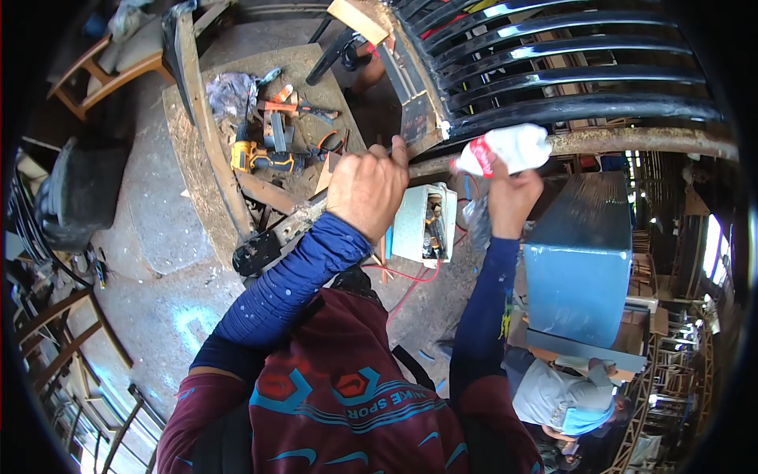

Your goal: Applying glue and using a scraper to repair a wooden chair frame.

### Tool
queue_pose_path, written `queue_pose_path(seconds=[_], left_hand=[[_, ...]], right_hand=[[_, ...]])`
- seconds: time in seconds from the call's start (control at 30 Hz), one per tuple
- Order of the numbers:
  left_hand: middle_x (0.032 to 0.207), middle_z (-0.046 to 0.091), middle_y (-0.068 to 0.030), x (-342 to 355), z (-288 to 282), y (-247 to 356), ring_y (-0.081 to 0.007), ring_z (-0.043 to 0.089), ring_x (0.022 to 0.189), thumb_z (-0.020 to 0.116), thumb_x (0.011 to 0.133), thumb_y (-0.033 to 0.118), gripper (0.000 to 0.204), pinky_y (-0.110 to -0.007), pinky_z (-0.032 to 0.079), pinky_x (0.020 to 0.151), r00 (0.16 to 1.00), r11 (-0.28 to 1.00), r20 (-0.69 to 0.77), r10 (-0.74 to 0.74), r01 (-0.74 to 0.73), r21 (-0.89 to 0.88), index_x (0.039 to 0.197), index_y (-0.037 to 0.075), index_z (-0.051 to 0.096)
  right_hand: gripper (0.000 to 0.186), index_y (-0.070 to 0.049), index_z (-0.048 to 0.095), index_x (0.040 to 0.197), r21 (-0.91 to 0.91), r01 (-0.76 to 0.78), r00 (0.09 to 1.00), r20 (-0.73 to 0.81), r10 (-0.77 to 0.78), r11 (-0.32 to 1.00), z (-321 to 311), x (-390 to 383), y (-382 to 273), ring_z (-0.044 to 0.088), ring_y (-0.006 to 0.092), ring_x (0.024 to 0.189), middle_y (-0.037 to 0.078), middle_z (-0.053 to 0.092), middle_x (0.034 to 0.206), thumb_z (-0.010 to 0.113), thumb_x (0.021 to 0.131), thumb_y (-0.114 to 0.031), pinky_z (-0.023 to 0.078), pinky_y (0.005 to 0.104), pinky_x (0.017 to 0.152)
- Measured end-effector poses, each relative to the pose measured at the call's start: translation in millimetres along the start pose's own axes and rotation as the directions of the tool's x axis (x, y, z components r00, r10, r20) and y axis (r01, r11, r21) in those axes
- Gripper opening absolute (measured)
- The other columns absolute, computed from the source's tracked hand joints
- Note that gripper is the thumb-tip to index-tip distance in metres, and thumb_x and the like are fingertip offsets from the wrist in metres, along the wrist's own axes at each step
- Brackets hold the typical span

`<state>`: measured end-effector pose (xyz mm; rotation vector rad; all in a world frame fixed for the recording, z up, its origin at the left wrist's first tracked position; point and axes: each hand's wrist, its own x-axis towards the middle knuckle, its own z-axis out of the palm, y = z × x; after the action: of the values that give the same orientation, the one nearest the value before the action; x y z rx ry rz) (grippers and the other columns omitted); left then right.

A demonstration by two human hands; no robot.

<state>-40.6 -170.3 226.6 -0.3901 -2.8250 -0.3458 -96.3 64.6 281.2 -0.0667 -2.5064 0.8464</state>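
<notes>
My right hand (513,197) holds a small plastic bottle (517,148) with white contents and a red label, tilted sideways near a worn rail. My left hand (367,189) is curled over the edge of the frame, its fingertips by a dark, worn panel (410,114) with a pale wooden border. Above the bottle is a row of glossy black slats (568,74). Below and between my hands, a white container (407,221) holds small tools or pieces, with a red hose or cord beside it.
A worn board (197,166) at left carries a yellow drill (249,156), orange-handled tools and a rag. Wooden and metal frames (75,324) lie along the left. A blue-grey cabinet (576,292) stands at right; below it another person (564,399) in grey is at work.
</notes>
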Motion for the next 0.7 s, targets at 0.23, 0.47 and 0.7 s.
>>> queue_pose_path(seconds=[0.23, 0.47, 0.7], left_hand=[[0.111, 0.068, -0.0187, -3.8, -1.5, -2.4, -0.0321, 0.065, 0.103, 0.064, 0.072, -0.001, 0.056, -0.040, 0.054, 0.087, 0.891, 0.893, -0.439, 0.112, -0.285, -0.349, 0.127, -0.001, 0.059], [0.113, 0.070, -0.0217, -77.2, 104.6, 31.2, -0.0356, 0.070, 0.099, 0.076, 0.082, 0.008, 0.041, -0.040, 0.056, 0.087, 0.964, 0.517, 0.253, -0.081, 0.258, -0.816, 0.119, -0.005, 0.066], [0.110, 0.067, -0.0154, -18.6, 162.4, 69.8, -0.0218, 0.072, 0.087, 0.070, 0.090, -0.004, 0.074, -0.035, 0.064, 0.070, 0.819, -0.234, 0.564, 0.107, 0.572, -0.786, 0.153, 0.006, 0.033]], right_hand=[[0.014, -0.009, 0.064, 0.105, 0.856, -0.505, 0.826, 0.517, 0.227, -0.111, 48.5, -89.1, 150.4, 0.044, 0.0080, 0.045, -0.002, 0.051, 0.056, 0.061, 0.102, -0.022, 0.035, 0.0234, 0.045], [0.044, -0.006, 0.051, 0.133, 0.470, -0.447, 0.866, 0.441, -0.236, -0.761, 144.4, -180.9, 213.2, 0.050, 0.0145, 0.057, 0.005, 0.062, 0.090, 0.036, 0.110, -0.039, 0.041, 0.0268, 0.050], [0.041, -0.009, 0.063, 0.106, 0.178, -0.729, 0.293, 0.954, -0.067, -0.661, 143.9, -181.4, 182.6, 0.046, 0.0081, 0.045, -0.004, 0.047, 0.055, 0.041, 0.108, -0.044, 0.041, 0.0239, 0.045]])
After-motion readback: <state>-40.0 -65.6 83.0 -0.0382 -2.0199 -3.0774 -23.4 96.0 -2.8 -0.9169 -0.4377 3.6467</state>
